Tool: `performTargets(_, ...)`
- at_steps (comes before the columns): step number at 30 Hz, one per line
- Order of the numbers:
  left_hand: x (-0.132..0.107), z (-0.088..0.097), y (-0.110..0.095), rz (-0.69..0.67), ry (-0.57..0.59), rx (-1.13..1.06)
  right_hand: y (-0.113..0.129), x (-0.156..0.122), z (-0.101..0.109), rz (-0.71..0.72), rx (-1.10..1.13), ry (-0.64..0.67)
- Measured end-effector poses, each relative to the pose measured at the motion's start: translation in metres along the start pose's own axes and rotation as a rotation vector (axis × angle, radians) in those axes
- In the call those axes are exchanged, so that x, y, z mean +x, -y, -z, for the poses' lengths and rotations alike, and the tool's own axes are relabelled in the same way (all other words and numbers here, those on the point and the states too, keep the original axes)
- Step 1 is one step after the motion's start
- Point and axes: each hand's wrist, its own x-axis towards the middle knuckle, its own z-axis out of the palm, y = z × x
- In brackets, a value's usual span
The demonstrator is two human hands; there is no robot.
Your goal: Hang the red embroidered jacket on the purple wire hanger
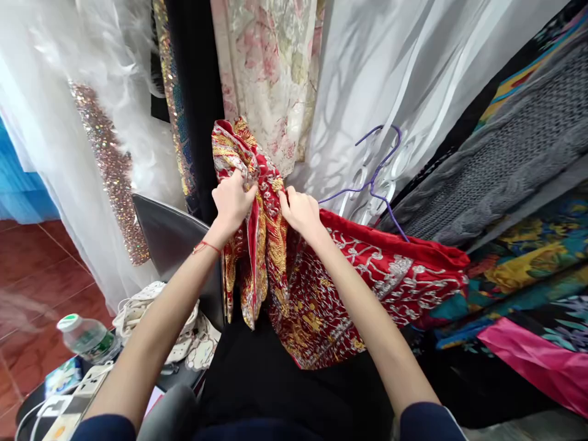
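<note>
In the head view, my left hand [235, 197] is closed round a bunched red garment [271, 245] with gold and silver embroidery. My right hand [301, 211] pinches the same bunched cloth a little to the right. A red embroidered skirt-like piece [367, 269] with a plain red waistband spreads out to the right, over my lap. Whether it is joined to the bunched garment I cannot tell. A purple hanger [374, 177] stands up from its waistband, its hook at the top. My left wrist bears a thin red string.
Hanging clothes surround me: a floral cloth [271, 73], white sheer fabric [358, 79], a grey knit [514, 135] and a sequined piece [105, 165]. A dark chair back [172, 245] stands at left. A bottle [87, 337], a power strip [87, 392] and a white bag [142, 306] lie lower left.
</note>
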Motion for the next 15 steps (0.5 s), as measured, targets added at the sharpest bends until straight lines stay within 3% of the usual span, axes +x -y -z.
performTargets(5,0.052,-0.020,0.009,0.040,-0.057,0.087,0.004,-0.014,0.025,0.098,0.079,0.119)
performTargets(10,0.050,-0.023,-0.001,-0.097,0.011,0.069,0.000,0.005,0.038,0.306,0.304,0.402)
performTargets(12,0.040,-0.017,-0.008,-0.174,0.054,0.040,-0.002,0.020,0.031,0.218,0.327,0.446)
performTargets(15,0.032,-0.004,-0.013,-0.259,0.054,-0.046,-0.002,0.037,0.020,-0.027,0.342,0.387)
